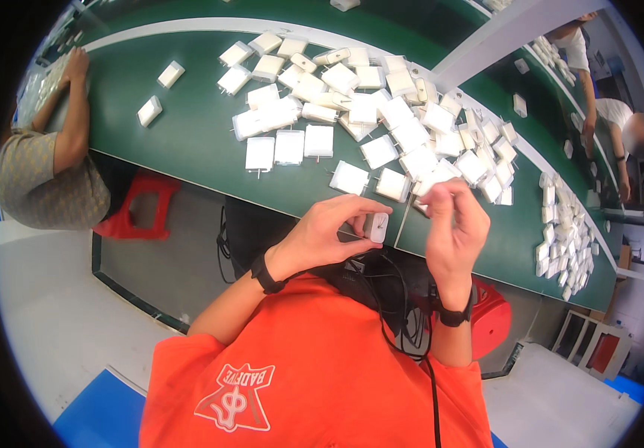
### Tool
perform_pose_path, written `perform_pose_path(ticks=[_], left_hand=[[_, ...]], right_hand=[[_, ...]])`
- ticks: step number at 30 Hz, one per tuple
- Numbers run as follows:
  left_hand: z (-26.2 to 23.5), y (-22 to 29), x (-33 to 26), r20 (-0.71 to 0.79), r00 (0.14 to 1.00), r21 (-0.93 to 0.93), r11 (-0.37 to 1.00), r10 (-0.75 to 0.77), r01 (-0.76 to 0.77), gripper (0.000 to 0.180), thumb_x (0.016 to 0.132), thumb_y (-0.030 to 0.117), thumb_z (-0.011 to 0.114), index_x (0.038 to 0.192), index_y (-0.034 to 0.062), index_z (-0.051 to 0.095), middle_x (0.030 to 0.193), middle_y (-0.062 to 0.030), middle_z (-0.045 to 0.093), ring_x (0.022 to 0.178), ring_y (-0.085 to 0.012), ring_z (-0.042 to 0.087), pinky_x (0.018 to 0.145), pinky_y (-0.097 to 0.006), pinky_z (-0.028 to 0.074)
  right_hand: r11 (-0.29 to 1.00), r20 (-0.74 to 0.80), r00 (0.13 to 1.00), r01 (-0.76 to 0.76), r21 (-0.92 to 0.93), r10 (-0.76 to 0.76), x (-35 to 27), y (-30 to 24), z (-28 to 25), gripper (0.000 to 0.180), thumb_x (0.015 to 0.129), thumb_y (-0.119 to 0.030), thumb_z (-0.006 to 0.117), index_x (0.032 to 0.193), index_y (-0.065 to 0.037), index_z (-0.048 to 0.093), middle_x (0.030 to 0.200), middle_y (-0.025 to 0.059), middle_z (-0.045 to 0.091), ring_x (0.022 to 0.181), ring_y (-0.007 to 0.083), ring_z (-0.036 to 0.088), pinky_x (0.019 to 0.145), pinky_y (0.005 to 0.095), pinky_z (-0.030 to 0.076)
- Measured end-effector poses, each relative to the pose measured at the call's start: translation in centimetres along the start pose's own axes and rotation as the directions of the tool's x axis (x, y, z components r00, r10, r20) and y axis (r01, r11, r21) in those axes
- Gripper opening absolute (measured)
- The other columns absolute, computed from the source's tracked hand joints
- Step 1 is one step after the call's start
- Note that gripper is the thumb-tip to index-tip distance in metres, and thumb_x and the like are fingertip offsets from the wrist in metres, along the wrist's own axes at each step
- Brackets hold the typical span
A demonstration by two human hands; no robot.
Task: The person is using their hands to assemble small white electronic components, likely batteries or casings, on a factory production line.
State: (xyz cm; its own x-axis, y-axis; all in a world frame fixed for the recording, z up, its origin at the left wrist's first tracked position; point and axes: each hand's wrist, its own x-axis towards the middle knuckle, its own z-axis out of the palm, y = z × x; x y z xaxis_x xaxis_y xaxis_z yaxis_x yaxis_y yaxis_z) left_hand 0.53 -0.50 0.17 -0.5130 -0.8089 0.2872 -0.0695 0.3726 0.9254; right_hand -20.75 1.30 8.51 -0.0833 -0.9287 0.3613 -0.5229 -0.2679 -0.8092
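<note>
My left hand (320, 233) pinches a white plug-in charger (377, 228) by its sides, over the near edge of the green table. The charger's end with thin metal pins faces up toward me. Just right of it, my right hand (456, 235) is raised with thumb and fingers drawn together and slightly blurred. Whatever its fingertips may hold is too small or hidden to make out. Beyond both hands spreads a heap of similar white chargers (320, 140), many in clear film with pins sticking out. A few lie apart from the heap, nearest my hands.
Two loose chargers (149, 110) lie at the left on the green table (187, 142). Another heap of chargers (561, 239) is at the right. A white post (486, 45) rises beyond the table. A co-worker (53, 164) sits at left by a red stool (146, 205). Black cables hang before me.
</note>
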Motion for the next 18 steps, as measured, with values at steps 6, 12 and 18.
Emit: perform_pose_path(ticks=[6, 12, 18], left_hand=[[0.0, 0.8, 0.0, -0.011, 0.999, -0.222, 0.974, -0.053, 0.05, 0.053, 0.082, 0.002, 0.096, 0.13, 0.0053, 0.075, 0.117, -0.0071, 0.076, 0.105, -0.0148, 0.073, 0.093, -0.031, 0.063], [-1.0, 2.5, 0.9, -0.087, 0.979, -0.289, 0.936, 0.184, -0.201, 0.056, 0.078, -0.012, 0.091, 0.129, 0.0043, 0.076, 0.139, -0.0158, 0.063, 0.118, -0.0232, 0.072, 0.096, -0.035, 0.066], [-1.5, 3.9, 2.0, -0.022, 0.994, -0.515, 0.851, 0.111, -0.107, 0.068, 0.076, -0.01, 0.095, 0.138, -0.0002, 0.069, 0.141, -0.0154, 0.06, 0.113, -0.0223, 0.07, 0.094, -0.036, 0.066]], right_hand=[[0.989, 0.206, 0.97, -0.142, 0.041, 0.131, -2.7, 1.1, -2.1, 0.015, 0.116, -0.01, 0.056, 0.109, -0.001, 0.066, 0.087, 0.0061, 0.059, 0.077, 0.0162, 0.056, 0.071, 0.0319, 0.046], [0.754, 0.592, 0.778, -0.516, 0.406, 0.213, -3.5, 2.5, -1.6, 0.03, 0.106, -0.017, 0.079, 0.132, -0.005, 0.069, 0.084, -0.0104, 0.039, 0.077, 0.0041, 0.036, 0.068, 0.0246, 0.034], [0.713, 0.685, 0.716, -0.55, 0.436, 0.134, 0.1, 2.9, -4.0, 0.025, 0.106, -0.018, 0.078, 0.124, -0.001, 0.071, 0.089, -0.0098, 0.058, 0.079, 0.0, 0.047, 0.07, 0.0203, 0.04]])
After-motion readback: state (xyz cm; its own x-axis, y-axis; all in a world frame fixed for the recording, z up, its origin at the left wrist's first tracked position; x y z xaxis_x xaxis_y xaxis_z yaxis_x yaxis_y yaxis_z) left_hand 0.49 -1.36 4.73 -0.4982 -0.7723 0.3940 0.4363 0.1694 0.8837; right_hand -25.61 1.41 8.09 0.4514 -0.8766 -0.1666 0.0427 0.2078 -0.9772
